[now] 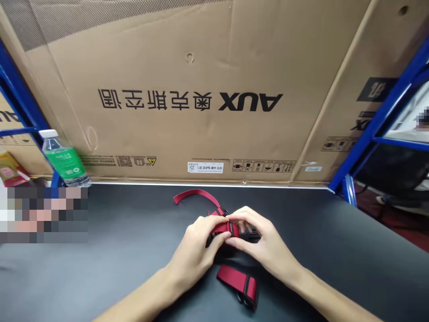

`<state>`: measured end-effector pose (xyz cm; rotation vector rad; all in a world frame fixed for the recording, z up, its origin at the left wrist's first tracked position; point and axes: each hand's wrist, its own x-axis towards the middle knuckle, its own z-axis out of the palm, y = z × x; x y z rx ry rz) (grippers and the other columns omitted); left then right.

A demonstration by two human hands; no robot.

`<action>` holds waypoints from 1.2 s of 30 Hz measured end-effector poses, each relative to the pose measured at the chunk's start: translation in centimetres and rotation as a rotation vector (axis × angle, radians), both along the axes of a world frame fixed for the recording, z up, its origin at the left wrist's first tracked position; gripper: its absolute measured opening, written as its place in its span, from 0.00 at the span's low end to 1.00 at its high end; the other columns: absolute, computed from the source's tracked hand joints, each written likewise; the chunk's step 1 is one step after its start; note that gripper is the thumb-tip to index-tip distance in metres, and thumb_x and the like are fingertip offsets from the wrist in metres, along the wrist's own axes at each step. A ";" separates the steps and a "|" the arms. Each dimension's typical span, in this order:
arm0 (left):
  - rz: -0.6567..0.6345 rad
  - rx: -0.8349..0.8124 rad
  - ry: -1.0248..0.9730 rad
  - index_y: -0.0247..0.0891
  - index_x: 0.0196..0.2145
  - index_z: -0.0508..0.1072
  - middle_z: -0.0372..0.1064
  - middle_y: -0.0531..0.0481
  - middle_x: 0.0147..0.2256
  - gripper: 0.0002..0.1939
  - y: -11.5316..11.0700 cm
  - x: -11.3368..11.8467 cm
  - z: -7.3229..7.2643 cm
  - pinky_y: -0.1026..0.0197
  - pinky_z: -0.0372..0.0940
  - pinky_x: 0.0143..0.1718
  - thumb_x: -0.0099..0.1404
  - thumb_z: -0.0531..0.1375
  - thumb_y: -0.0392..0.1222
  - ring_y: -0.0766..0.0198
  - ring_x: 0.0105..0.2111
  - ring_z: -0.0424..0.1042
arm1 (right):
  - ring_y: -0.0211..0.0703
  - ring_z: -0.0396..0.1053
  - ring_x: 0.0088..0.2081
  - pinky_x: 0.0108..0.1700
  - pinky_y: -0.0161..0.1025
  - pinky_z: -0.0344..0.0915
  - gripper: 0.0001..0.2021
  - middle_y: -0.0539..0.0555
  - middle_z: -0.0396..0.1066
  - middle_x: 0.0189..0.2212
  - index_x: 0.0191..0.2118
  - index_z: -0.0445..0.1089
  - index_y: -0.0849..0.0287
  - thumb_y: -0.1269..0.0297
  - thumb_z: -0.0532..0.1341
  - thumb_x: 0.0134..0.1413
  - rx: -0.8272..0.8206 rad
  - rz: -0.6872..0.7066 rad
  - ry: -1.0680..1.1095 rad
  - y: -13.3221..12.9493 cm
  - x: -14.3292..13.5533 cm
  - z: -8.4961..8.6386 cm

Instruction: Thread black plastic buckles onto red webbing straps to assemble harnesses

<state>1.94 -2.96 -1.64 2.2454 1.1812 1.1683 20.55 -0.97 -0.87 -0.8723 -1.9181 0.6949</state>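
Note:
A red strap with a black buckle lies between my two hands at the middle of the dark table. My left hand pinches the strap from the left, thumb and forefinger at the black slider. From the right, my right hand holds the same strap and slider between thumb and fingers. A loose red tail curls away behind my hands. Nearer to me lies a folded red strap piece with black hardware, touched by neither hand. Black parts under my hands are partly hidden.
A large cardboard box stands along the back edge of the dark table. At the back left is a water bottle with a green label. Blue metal posts rise at both sides. A pixelated area covers the left edge.

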 end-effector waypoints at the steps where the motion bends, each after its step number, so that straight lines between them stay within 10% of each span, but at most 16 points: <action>1: -0.004 0.007 0.017 0.42 0.48 0.72 0.77 0.50 0.42 0.11 0.0 -0.1 0.0 0.59 0.69 0.42 0.71 0.54 0.41 0.59 0.39 0.75 | 0.39 0.66 0.30 0.35 0.37 0.67 0.11 0.51 0.71 0.32 0.40 0.76 0.55 0.57 0.68 0.52 0.029 0.002 0.005 0.0 0.1 0.1; 23: 0.110 0.154 0.279 0.40 0.52 0.66 0.74 0.44 0.49 0.15 1.7 -2.5 2.3 0.56 0.68 0.48 0.73 0.47 0.46 0.56 0.48 0.73 | 0.47 0.71 0.39 0.45 0.44 0.68 0.07 0.53 0.73 0.36 0.37 0.70 0.56 0.61 0.66 0.52 0.089 -0.154 -0.059 1.9 1.9 0.9; 29: 0.268 -0.043 0.712 0.40 0.29 0.70 0.72 0.49 0.25 0.19 1.3 -2.6 3.1 0.61 0.61 0.27 0.71 0.51 0.53 0.56 0.26 0.74 | 0.46 0.69 0.37 0.41 0.43 0.69 0.11 0.53 0.71 0.38 0.43 0.72 0.55 0.62 0.63 0.53 0.017 -0.197 -0.210 3.3 2.6 -0.6; 36: 0.190 -0.116 0.825 0.40 0.32 0.70 0.73 0.50 0.30 0.09 1.0 -2.2 3.0 0.64 0.59 0.26 0.66 0.59 0.47 0.57 0.28 0.74 | 0.45 0.69 0.36 0.44 0.45 0.69 0.16 0.54 0.68 0.42 0.54 0.67 0.52 0.59 0.55 0.63 -0.050 -0.194 -0.390 3.4 4.0 0.2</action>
